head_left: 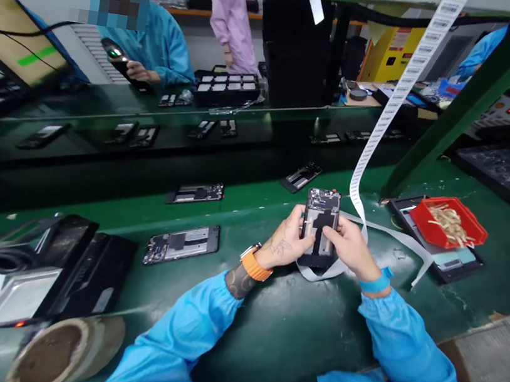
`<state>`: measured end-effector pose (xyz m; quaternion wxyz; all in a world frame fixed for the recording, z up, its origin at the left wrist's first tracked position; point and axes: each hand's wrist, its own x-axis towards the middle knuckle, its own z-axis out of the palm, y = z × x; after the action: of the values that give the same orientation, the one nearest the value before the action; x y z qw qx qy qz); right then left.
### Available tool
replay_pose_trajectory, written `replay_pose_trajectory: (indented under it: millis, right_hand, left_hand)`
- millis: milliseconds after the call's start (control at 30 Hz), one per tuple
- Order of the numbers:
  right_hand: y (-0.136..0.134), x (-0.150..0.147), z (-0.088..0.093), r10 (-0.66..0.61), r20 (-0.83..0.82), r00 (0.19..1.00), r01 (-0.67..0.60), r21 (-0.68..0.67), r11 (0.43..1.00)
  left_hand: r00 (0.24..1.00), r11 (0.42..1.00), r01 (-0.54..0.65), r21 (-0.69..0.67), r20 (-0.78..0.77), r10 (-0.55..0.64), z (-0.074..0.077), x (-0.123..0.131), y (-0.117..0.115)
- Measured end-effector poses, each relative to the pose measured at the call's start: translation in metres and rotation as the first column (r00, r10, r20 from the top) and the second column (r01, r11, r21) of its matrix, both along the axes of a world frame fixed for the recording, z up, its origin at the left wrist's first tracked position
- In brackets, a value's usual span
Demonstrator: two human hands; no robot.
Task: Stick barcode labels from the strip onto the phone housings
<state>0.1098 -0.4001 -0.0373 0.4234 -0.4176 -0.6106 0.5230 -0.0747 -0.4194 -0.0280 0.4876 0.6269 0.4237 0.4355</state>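
An opened smartphone (321, 216), its circuit board and battery exposed, is held upright between my two hands above the green bench. My left hand (285, 239) grips its left side, thumb over the lower front. Around the right edge closes my right hand (354, 246), its thumb pressing on the dark strip over the battery. A long ribbon of barcode labels (392, 109) hangs down and loops on the bench behind and below the phone. Left of my hands lie two more opened phones (183, 244), one nearer and one farther. Another phone (301, 177) lies just behind.
A red bin (450, 223) of small pale strips sits on a black tray at right. Label printer (96, 270) and cardboard roll (71, 352) stand at left. Beyond runs a dark conveyor (155, 158) carrying phones. Across it, a co-worker in blue holds a scanner (117, 55).
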Motion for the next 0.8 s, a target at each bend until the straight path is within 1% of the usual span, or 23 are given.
replay_pose_trajectory:
  millis: [67,133,167,233,300,333,400,467,500,567,633,700,800]
  right_hand:
    - [-0.001,-0.002,-0.001,-0.001,0.037,0.999,0.001,0.005,1.000]
    - [-0.004,-0.005,-0.001,-0.060,0.139,0.989,0.055,0.034,0.998]
    - [-0.006,-0.006,0.001,-0.106,0.207,0.973,0.093,0.069,0.993]
    - [-0.011,-0.009,0.004,-0.193,0.336,0.922,0.140,0.175,0.974]
    - [-0.016,-0.009,0.008,-0.223,0.420,0.880,0.110,0.277,0.955]
    - [-0.018,-0.009,0.009,-0.229,0.432,0.873,0.090,0.318,0.944]
    - [-0.021,-0.008,0.011,-0.278,0.384,0.880,0.111,0.404,0.908]
    - [-0.022,-0.007,0.012,-0.333,0.307,0.891,0.141,0.510,0.849]
    - [-0.022,-0.008,0.012,-0.348,0.285,0.893,0.137,0.565,0.814]
    - [-0.023,-0.009,0.013,-0.343,0.302,0.889,0.071,0.651,0.756]
    - [-0.024,-0.011,0.014,-0.339,0.339,0.877,0.015,0.688,0.726]
    - [-0.025,-0.011,0.016,-0.341,0.354,0.871,-0.003,0.697,0.717]
    - [-0.025,-0.007,0.021,-0.291,0.386,0.876,-0.050,0.671,0.740]
  left_hand:
    - [0.999,0.999,-0.016,0.044,-0.049,0.018,0.003,0.001,-0.001]
    - [0.998,0.998,-0.039,0.043,-0.041,0.041,0.005,0.004,-0.001]
    - [0.998,0.998,-0.062,0.004,0.005,0.062,0.005,0.007,-0.001]
    - [0.979,0.984,-0.118,-0.132,0.150,0.137,0.003,0.015,-0.001]
    - [0.924,0.945,-0.153,-0.291,0.297,0.241,0.001,0.022,0.000]
    - [0.890,0.921,-0.146,-0.362,0.358,0.282,0.000,0.025,0.000]
    - [0.835,0.878,-0.083,-0.471,0.448,0.320,0.001,0.027,0.001]
    - [0.792,0.847,-0.017,-0.531,0.510,0.336,0.004,0.027,0.001]
    - [0.778,0.843,0.005,-0.538,0.531,0.335,0.006,0.026,0.001]
    - [0.761,0.851,0.016,-0.526,0.558,0.330,0.010,0.024,0.000]
    - [0.754,0.864,0.013,-0.503,0.572,0.322,0.014,0.022,-0.002]
    - [0.753,0.870,0.024,-0.492,0.581,0.308,0.017,0.021,-0.004]
    - [0.752,0.864,0.115,-0.490,0.611,0.247,0.020,0.018,-0.007]
